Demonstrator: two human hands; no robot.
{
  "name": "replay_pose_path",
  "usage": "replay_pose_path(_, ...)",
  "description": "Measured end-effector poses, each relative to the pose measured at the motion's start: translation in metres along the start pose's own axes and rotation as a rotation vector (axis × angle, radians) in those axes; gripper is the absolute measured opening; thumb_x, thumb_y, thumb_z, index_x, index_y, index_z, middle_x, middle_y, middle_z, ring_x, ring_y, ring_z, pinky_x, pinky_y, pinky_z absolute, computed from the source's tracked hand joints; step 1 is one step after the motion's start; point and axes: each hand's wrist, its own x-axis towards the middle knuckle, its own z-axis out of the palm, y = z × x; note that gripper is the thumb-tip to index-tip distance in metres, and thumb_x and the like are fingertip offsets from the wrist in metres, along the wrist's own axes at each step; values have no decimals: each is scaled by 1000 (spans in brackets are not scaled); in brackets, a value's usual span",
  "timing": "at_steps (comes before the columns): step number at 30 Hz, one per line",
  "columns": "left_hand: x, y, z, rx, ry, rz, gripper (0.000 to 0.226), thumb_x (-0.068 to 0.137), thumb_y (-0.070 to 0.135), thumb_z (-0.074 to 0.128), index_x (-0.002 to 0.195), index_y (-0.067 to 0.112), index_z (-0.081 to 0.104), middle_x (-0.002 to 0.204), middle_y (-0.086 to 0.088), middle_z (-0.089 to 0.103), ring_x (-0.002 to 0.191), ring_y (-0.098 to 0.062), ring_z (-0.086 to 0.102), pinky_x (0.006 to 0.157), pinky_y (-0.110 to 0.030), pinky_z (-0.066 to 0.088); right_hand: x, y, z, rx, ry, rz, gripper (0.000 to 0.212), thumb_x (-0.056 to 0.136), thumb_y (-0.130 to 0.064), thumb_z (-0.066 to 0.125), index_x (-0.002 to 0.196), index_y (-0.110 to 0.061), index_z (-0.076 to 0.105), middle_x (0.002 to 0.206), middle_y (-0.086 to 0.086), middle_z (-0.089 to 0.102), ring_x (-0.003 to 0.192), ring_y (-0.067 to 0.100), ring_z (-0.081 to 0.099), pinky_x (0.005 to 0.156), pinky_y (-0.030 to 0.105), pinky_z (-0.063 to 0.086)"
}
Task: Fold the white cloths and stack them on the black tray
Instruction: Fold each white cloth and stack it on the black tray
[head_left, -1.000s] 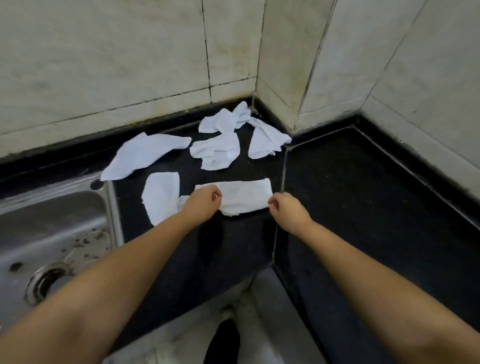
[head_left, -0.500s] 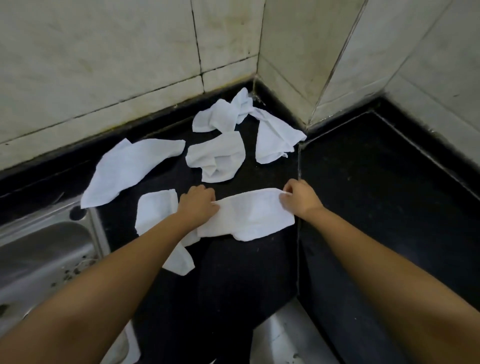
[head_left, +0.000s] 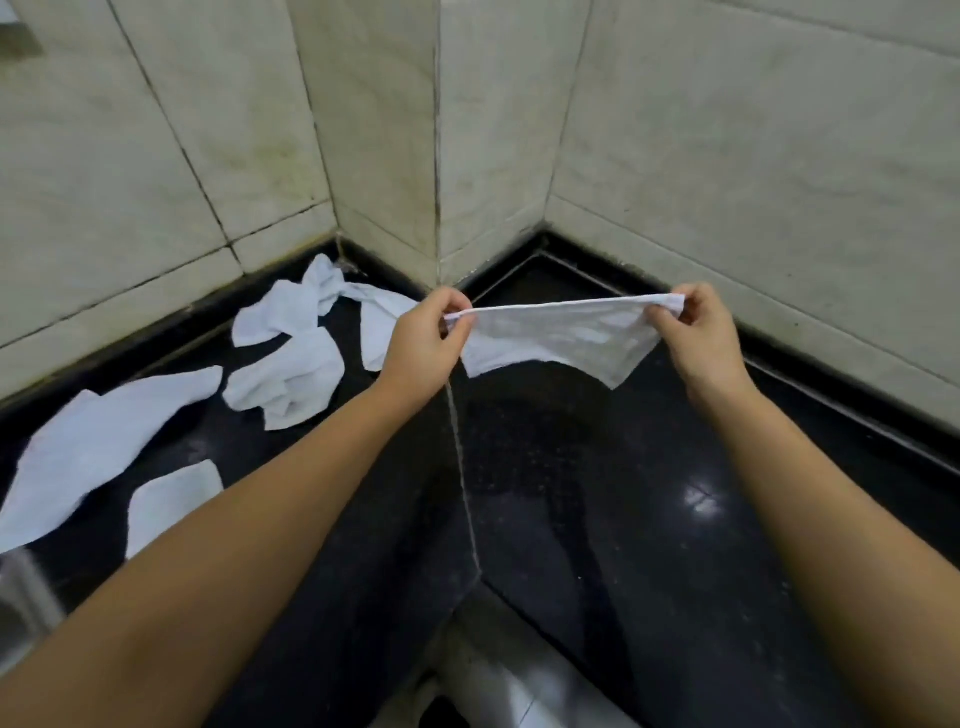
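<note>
A white cloth (head_left: 561, 338) hangs stretched in the air above the black counter (head_left: 597, 467). My left hand (head_left: 428, 338) pinches its left top corner and my right hand (head_left: 701, 332) pinches its right top corner. Several other white cloths lie loose on the counter to the left: a crumpled one (head_left: 288, 382), a long flat one (head_left: 98, 441), a folded one (head_left: 171, 499) partly behind my left forearm, and two more near the wall corner (head_left: 291, 306). No black tray is in view.
Tiled walls (head_left: 727, 156) meet in a protruding corner right behind the held cloth. A steel sink edge (head_left: 21, 587) shows at the far left. A seam (head_left: 462, 467) runs down the counter between my arms. The counter's front edge lies near the bottom.
Both hands have lifted the cloth off the counter and carried it up and to the right, stretching it taut between them. The view has swung right, away from the sink.
</note>
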Motion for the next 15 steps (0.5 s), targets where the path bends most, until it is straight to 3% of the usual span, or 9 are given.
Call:
replay_pose_path(4, -36, 5, 41, -88, -238, -120, 11, 89, 14, 59, 82, 22, 58, 75, 3, 60, 69, -9, 54, 65, -22, 41, -41, 37, -58, -99, -88, 38, 27, 87, -4, 59, 76, -27, 49, 76, -6, 53, 63, 0, 49, 57, 8, 38)
replay_pose_path(7, -80, -6, 66, -64, -437, -265, 11, 87, 13, 62, 80, 21, 62, 79, 6, 63, 73, -6, 58, 71, -20, 43, -83, 79, -88, -144, -251, 166, 16, 86, -3, 62, 82, -18, 58, 75, -5, 57, 57, -7, 53, 53, 4, 39)
replay_pose_path(11, -138, -21, 87, -62, -574, -410, 11, 88, 12, 63, 80, 20, 65, 80, 4, 65, 71, -1, 59, 68, -17, 46, -135, 136, -109, -147, -455, 347, 9, 86, -4, 64, 83, -13, 62, 75, -2, 62, 69, 7, 56, 62, 11, 44)
replay_pose_path(15, -158, -30, 96, -58, -562, -498, 8, 88, 15, 62, 82, 19, 66, 84, 1, 66, 77, -8, 60, 73, -25, 47, -153, 159, -112, -118, -545, 448, 8, 88, -10, 64, 80, -9, 63, 69, -5, 64, 64, 6, 58, 63, 17, 46)
